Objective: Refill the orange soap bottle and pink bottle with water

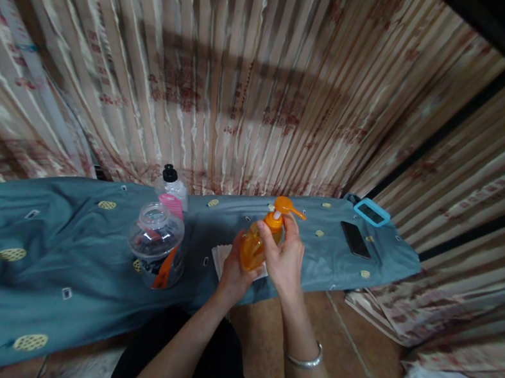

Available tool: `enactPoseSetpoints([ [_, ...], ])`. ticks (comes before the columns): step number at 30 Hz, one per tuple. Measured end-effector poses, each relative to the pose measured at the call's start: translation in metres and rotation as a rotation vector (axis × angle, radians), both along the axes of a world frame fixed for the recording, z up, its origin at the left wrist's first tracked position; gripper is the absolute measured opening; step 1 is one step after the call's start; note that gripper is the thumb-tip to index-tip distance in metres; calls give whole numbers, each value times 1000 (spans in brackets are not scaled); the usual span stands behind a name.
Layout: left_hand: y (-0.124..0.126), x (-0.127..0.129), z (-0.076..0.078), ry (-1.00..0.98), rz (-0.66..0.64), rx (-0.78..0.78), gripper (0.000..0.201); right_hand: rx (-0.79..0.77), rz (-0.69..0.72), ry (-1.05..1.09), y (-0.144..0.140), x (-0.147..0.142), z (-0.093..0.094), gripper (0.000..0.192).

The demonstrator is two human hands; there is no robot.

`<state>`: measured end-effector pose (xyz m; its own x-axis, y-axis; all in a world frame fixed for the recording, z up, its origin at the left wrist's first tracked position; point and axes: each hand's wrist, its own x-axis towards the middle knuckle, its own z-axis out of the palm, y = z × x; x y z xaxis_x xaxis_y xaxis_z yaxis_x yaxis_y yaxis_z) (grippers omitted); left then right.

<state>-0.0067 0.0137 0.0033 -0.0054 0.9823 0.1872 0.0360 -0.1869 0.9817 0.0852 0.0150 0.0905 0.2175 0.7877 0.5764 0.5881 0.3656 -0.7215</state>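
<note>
An orange pump bottle [253, 249], see-through with amber liquid inside, is held between my two hands above the cloth. My left hand [236, 272] wraps round its lower body from the left. At the collar just under the orange pump head [284, 206], the fingers and thumb of my right hand [287, 254] are closed; a silver bangle is on that wrist. The nozzle points to the right. Beneath the bottle lies a white folded paper or tissue [220, 255], partly hidden by my hands.
A clear plastic jar [155, 243] without a lid stands to the left, in front of a black-capped bottle with pink [174, 191]. At the right lie a dark phone [355, 240] and a blue-framed object [372, 212]. Pleated curtains rise behind the blue-green cloth [89, 251].
</note>
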Motion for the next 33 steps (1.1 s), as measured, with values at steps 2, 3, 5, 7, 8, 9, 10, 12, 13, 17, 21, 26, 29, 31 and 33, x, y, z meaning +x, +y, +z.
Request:
enactPoseSetpoints([
  [2,1,0,-1,39,30,-24,87,-15,-6,30,-8,10,-5,66],
  [3,1,0,-2,59,47,-27,88,-19,-15,46,-13,16,-10,68],
  [5,2,0,-4,73,71,-14,89,-40,-38,82,-20,31,-25,62],
  [7,2,0,-5,55,88,5,89,-77,-85,106,-24,48,-46,56],
  [8,1,1,-6,42,93,9,88,-106,-108,109,-24,56,-57,54],
  [9,1,1,-6,31,95,7,86,-143,-119,106,-24,64,-69,51],
  [10,1,1,-6,21,98,2,86,-181,-114,99,-23,70,-80,49],
  [12,1,1,-6,7,92,5,85,-256,-81,65,-20,78,-101,44],
  [13,1,1,-5,4,87,11,84,-291,-68,43,-18,80,-109,43],
  [17,1,1,-6,1,76,29,74,-415,-42,-80,-5,75,-129,41],
  [21,0,0,-6,-35,58,73,69,-539,11,-198,9,62,-134,39],
  [26,0,-4,-3,-18,70,64,67,-704,68,-281,21,55,-132,28],
  [29,-1,-6,0,-15,85,58,67,-777,124,-251,22,58,-128,19],
  [31,-2,-9,1,-14,88,67,66,-789,147,-182,20,62,-127,19],
  [33,-3,-12,2,-11,97,64,67,-775,154,-70,14,66,-129,19],
])
